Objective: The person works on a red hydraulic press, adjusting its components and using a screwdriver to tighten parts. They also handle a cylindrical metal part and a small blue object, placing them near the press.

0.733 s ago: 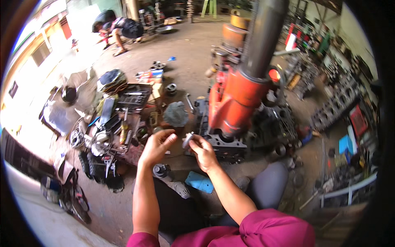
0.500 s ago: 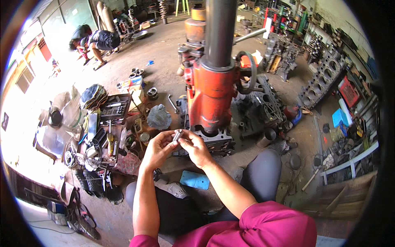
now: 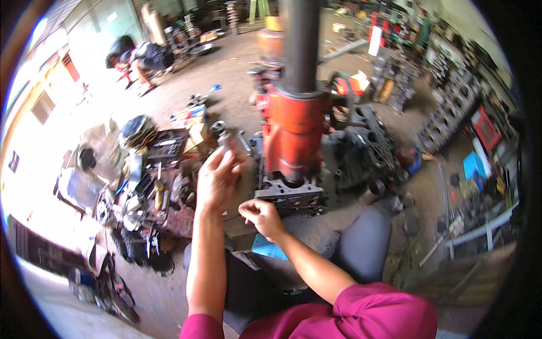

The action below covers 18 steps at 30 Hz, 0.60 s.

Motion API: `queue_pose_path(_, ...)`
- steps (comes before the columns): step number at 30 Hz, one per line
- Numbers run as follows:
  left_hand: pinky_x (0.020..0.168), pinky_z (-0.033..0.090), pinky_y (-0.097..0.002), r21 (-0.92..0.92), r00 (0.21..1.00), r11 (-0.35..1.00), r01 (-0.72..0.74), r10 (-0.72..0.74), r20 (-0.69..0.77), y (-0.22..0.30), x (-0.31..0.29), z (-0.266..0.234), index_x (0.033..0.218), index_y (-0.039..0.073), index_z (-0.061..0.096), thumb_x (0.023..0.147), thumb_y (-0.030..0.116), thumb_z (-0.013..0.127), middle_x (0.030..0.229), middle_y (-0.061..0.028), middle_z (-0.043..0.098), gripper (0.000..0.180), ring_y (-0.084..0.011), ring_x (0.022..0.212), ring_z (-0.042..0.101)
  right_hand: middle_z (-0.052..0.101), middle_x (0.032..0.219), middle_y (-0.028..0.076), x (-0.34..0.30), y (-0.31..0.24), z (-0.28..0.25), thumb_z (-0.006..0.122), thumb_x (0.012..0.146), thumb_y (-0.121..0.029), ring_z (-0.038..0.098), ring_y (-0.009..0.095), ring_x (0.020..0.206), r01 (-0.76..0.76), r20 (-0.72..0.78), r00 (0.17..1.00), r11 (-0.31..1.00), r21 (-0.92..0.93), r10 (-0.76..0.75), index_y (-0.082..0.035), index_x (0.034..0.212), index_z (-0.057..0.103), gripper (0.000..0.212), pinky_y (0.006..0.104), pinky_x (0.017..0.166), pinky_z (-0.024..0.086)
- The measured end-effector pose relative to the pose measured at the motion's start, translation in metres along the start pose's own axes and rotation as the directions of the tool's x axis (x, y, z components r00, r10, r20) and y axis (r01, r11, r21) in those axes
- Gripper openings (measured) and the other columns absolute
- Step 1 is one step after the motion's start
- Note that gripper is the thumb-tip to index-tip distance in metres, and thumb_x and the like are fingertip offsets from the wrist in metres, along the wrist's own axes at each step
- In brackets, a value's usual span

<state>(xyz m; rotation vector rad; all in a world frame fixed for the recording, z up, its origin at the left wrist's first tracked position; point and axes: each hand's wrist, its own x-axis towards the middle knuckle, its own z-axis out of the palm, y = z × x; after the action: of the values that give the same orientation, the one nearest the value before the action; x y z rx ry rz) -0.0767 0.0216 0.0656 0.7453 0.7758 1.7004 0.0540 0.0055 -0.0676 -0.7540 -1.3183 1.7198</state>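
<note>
My left hand [image 3: 217, 178] is raised, its fingers closed round a small shiny metal cylinder [image 3: 226, 140] that points upward; motion blurs both. Lower and to its right, my right hand [image 3: 264, 218] has its fingers loosely bent, with no object visible between them. Just beyond the right hand stands a grey metal engine block [image 3: 291, 195]. A red cylinder body [image 3: 294, 133] with a thick dark shaft [image 3: 302, 51] rises over the block. Below my right hand a flat blue piece [image 3: 270, 247] lies partly covered by the forearm.
To the left are an open socket tray [image 3: 168, 146], a yellow-handled screwdriver [image 3: 159, 192] and cluttered tools. A wrench [image 3: 244, 143] lies on the floor beside the block. More engine blocks [image 3: 449, 116] stand at the right. A person [image 3: 144, 59] crouches at the far left.
Both hands were together on the metal cylinder. My left hand has lifted it up and away, while my right hand has let go and moved slightly down. The view has shifted a little.
</note>
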Motion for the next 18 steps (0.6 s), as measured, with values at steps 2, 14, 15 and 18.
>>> queue_pose_path(2,0.080,0.055,-0.0273,0.145,0.998,0.987,-0.064,0.060,0.034,0.005,0.014,0.009,0.116,-0.002,0.065,0.103,0.019,0.065,0.103,-0.0100,0.070,0.025,-0.0159,0.088,0.067,0.070,0.083,0.004,0.004,0.007,0.001,0.075,0.096,-0.019,0.061,0.008,0.069,-0.105,-0.013,0.994,0.992,0.075,0.106,-0.002,0.099,0.073,0.017,0.0253,0.060,0.050)
queue_pose_path(14,0.067,0.047,-0.0254,0.205,0.996,0.976,-0.078,0.085,-0.028,0.013,0.002,0.011,0.126,0.003,0.057,0.107,0.019,0.060,0.090,0.0005,0.058,0.025,-0.0089,0.074,0.057,0.071,0.094,0.011,0.239,0.045,0.123,0.078,0.089,-0.024,0.066,0.024,0.087,0.380,0.247,0.925,0.698,-0.607,-0.289,-0.005,0.102,0.072,0.024,0.0384,0.080,0.054)
queue_pose_path(15,0.070,0.050,-0.0273,0.277,0.989,0.950,-0.141,0.150,-0.012,0.018,0.001,0.009,0.129,0.001,0.050,0.107,0.017,0.060,0.095,-0.0030,0.061,0.029,-0.0107,0.077,0.059,0.071,0.103,0.015,0.260,0.041,0.141,0.079,0.087,-0.029,0.066,0.032,0.101,0.430,0.291,0.903,0.650,-0.626,-0.318,-0.007,0.104,0.073,0.029,0.0439,0.090,0.053)
queue_pose_path(18,0.079,0.053,-0.0303,0.125,0.946,0.943,-0.308,0.317,-0.068,0.030,-0.002,0.001,0.132,0.002,0.039,0.108,0.013,0.055,0.122,-0.0161,0.065,0.031,-0.0152,0.088,0.066,0.070,0.108,0.013,0.310,0.032,0.189,0.077,0.086,-0.026,0.064,0.036,0.104,0.533,0.398,0.831,0.353,-0.769,-0.387,-0.008,0.103,0.073,0.026,0.0469,0.091,0.053)
